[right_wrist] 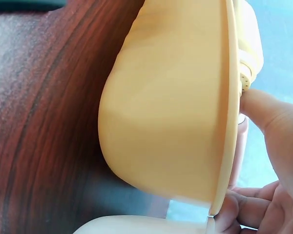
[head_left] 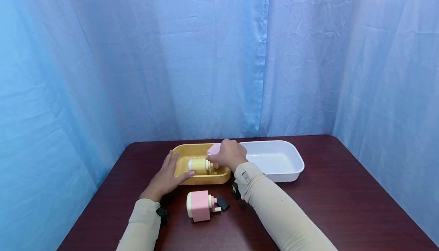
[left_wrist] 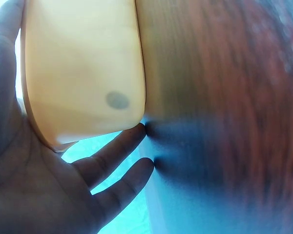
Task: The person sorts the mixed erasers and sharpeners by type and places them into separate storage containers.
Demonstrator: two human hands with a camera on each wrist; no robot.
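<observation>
A yellow tray (head_left: 202, 180) stands toward the back of the table. Inside it lies a yellow object (head_left: 197, 164) with stepped rings at one end, like a crank pencil sharpener. My left hand (head_left: 167, 176) holds the tray's left end, thumb over the front rim; in the left wrist view two fingertips reach the table. Over the tray's right end, my right hand (head_left: 230, 154) grips a pink sharpener (head_left: 213, 149), partly hidden by the fingers. Another pink sharpener (head_left: 200, 206), with a cream end and small crank, lies on the table in front of the tray.
A white tray (head_left: 297, 169) stands right beside the yellow one. A small black piece (head_left: 223, 203) touches or lies close to the near pink sharpener's crank end. Blue curtains (head_left: 205, 72) hang behind and at both sides of the dark red table (head_left: 329, 205).
</observation>
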